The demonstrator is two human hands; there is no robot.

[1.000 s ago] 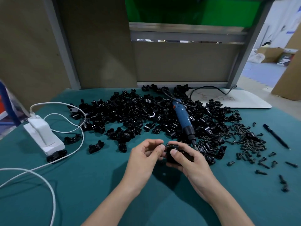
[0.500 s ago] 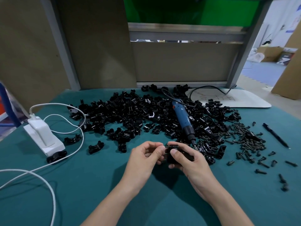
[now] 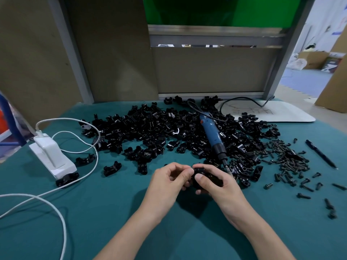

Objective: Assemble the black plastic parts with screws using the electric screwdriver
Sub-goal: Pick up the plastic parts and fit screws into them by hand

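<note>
My right hand (image 3: 216,182) grips a black plastic part (image 3: 201,172) just above the green table, thumb across its front. My left hand (image 3: 170,178) meets it from the left, fingertips pinched against the part's left end; what they pinch is hidden. The blue electric screwdriver (image 3: 213,136) lies untouched on the big pile of black plastic parts (image 3: 159,132), bit pointing toward my right hand. A heap of black screws (image 3: 289,158) lies to the right.
A white power adapter (image 3: 50,156) with white cables (image 3: 78,184) sits at the left, loose black parts around it. A black pen (image 3: 321,153) lies far right, stray screws (image 3: 304,196) near it. A white board (image 3: 270,113) and brown partition stand behind.
Both hands stay together on the black part; the fingers have shifted only slightly. Nothing else on the table has moved.
</note>
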